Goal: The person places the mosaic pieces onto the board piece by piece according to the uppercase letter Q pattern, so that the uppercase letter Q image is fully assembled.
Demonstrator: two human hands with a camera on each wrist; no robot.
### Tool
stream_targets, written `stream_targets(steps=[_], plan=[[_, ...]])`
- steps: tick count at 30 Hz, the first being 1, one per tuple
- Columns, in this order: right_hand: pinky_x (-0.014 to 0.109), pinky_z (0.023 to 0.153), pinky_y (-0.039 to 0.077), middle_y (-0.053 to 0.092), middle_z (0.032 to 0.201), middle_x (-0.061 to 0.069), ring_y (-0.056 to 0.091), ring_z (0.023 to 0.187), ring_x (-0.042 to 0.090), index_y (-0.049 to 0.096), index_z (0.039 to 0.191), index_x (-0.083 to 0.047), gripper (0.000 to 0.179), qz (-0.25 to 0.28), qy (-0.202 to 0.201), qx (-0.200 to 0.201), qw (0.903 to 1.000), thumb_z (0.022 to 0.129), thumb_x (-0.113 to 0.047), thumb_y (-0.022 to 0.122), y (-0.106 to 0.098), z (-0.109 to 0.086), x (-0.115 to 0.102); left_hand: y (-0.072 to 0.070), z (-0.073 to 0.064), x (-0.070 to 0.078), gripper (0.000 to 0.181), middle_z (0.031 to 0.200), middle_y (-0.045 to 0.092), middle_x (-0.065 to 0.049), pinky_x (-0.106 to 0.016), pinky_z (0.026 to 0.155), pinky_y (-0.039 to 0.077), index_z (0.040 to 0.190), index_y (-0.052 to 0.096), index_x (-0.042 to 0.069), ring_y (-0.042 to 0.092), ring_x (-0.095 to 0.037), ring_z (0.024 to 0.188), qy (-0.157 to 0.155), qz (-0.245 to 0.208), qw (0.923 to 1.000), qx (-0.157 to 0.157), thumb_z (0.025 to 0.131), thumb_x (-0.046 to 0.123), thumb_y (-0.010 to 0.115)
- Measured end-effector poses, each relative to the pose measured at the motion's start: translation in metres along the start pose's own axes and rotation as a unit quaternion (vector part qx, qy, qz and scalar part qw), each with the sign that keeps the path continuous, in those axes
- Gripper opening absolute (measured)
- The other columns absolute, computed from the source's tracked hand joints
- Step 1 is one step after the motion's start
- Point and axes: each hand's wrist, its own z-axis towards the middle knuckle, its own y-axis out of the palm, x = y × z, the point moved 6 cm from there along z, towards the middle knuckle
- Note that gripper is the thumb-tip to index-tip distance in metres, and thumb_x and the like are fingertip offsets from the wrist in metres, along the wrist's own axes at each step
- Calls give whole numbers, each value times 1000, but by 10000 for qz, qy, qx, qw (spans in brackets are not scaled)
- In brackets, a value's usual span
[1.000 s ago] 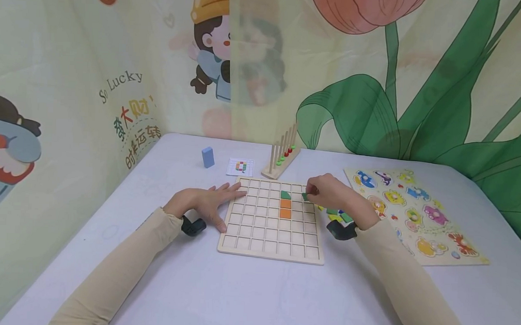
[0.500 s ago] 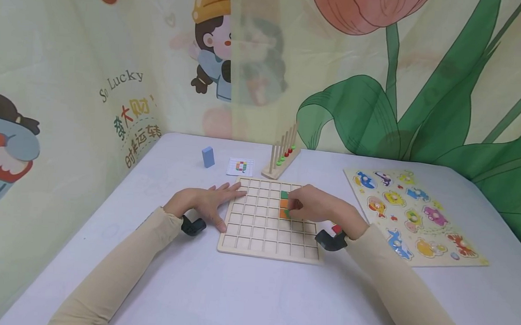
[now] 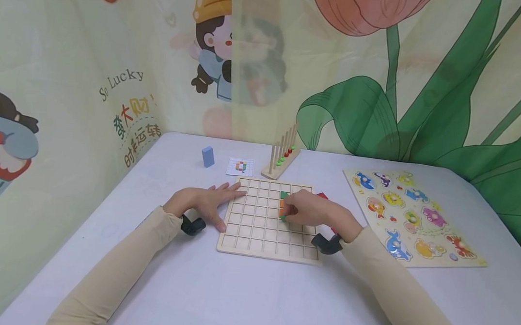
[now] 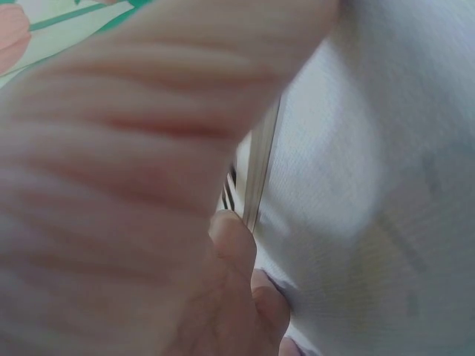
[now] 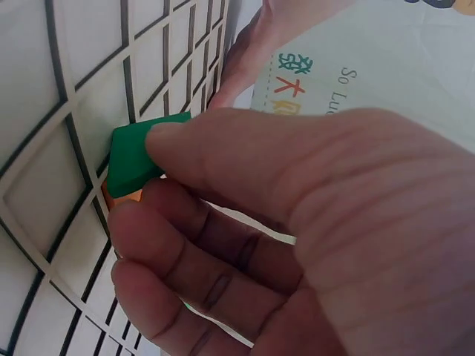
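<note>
Head view, left hand (image 3: 206, 204) spread on the grid board's (image 3: 269, 257) left edge, right hand (image 3: 308, 207) pinching a green block (image 3: 283, 218) right of its middle, card (image 3: 240, 167) beyond its far edge, left wrist view, hand blurred beside the board's edge, right wrist view, green block tilted near an orange one (image 5: 125, 197).

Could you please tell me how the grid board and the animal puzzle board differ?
The grid board is ruled into square cells; the animal puzzle board bears colourful animal pictures. The grid board lies centrally in the head view, the animal puzzle board off to the right. Both lie flat on the white table.
</note>
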Motion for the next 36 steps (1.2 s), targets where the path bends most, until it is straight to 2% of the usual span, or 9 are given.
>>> stream_targets(steps=[6,14,29,36], plan=[[23,66,43,56,72,-4,50,72,12,65,83,-13,8,-57,10,-43,10000,91,-12,67,1,-1,-2,0,1,-1,113,164,-7,-15,-60,119,0,158,10,11,-6,-41,149,3,9,10000,-10,75,44,81],[24,66,42,53,71,-4,50,74,13,63,82,-13,10,29,37,-159,9999,90,-10,69,3,0,-4,1,2,-4,115,165,-9,-8,-55,121,-1,158,9,17,-8,-35,151,-207,121,9997,-67,74,49,80],[22,70,47,58,73,-5,52,76,12,65,78,-14,14,44,-11,-113,9999,84,-7,75,10,3,-4,1,3,-5,114,165,-9,-9,-55,121,0,158,9,16,-8,-35,151,-205,122,9997,-83,75,47,80],[21,73,49,61,74,-6,53,76,12,70,79,-13,10,-33,-137,-21,9999,82,-5,77,10,5,-5,2,4,-5,114,164,-9,-13,-56,120,0,158,9,15,-8,-37,150,-140,72,9999,-66,74,46,81]])
